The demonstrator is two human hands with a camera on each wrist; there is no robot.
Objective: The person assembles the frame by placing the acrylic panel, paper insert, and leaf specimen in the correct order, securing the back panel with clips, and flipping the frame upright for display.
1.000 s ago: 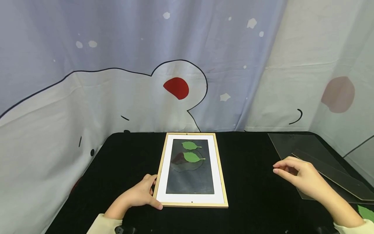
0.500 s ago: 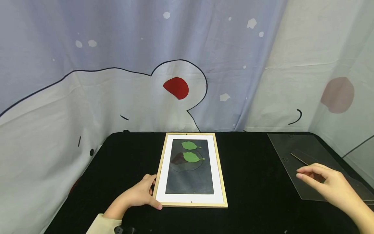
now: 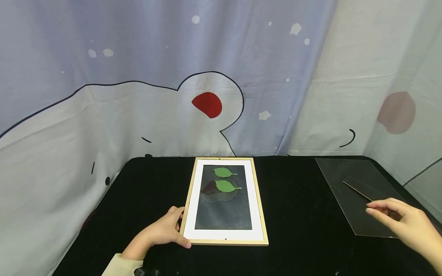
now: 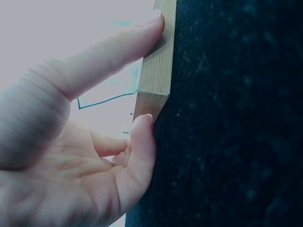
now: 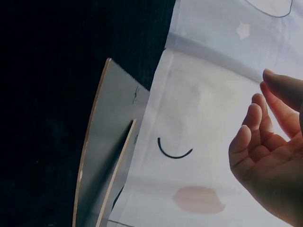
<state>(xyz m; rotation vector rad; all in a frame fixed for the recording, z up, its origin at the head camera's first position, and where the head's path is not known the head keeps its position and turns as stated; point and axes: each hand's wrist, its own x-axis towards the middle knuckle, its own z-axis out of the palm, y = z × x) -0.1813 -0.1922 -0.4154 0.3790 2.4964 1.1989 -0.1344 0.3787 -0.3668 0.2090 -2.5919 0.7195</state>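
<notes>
A light wooden picture frame lies on the black table, with a white mat around a dark glossy panel. Two green leaves show on the panel's upper part, one above the other. My left hand holds the frame's near left corner; in the left wrist view its thumb lies along one wooden side and another finger curls against the adjoining side. My right hand hovers near the dark board at the right, fingers loosely curled. Nothing is visible between its thumb and forefinger.
From the dark board rises a narrow flap, its edge visible in the right wrist view too. Black cloth covers the table between frame and board. A patterned curtain hangs behind the table and along its sides.
My right hand has moved right, from beside the dark board to over its near part. A green leaf at the lower right edge is no longer seen. The left hand and frame stay put.
</notes>
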